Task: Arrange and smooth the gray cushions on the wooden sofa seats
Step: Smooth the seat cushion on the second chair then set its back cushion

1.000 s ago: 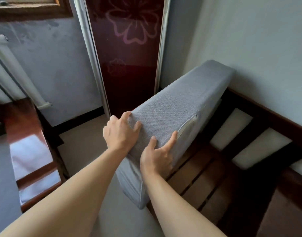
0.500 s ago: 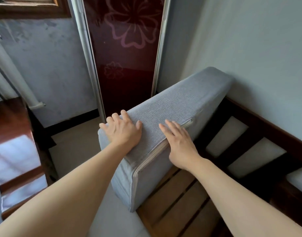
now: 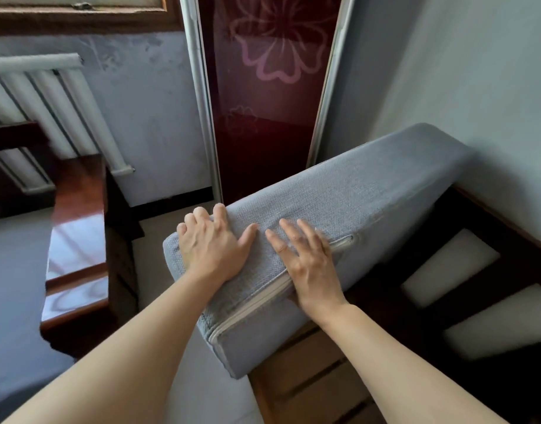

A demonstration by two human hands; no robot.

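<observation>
Palms flat, fingers spread, we press our left hand point(image 3: 212, 250) and right hand point(image 3: 305, 264) on the upended gray cushion point(image 3: 354, 206) above bare sofa slats point(image 3: 318, 384).

Since 1 s ago our right hand point(image 3: 309, 264) let go of the thick gray fabric cushion's point(image 3: 370, 203) side w/ the zipper; it's now flat on the top edge. Left hand point(image 3: 214, 243) uncurled too, fingers spread, pressing down.

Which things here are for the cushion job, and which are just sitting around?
For the job: gray cushion, wooden sofa seat, left hand, right hand.

Just around: radiator, glossy wooden table, flowered red door.
</observation>
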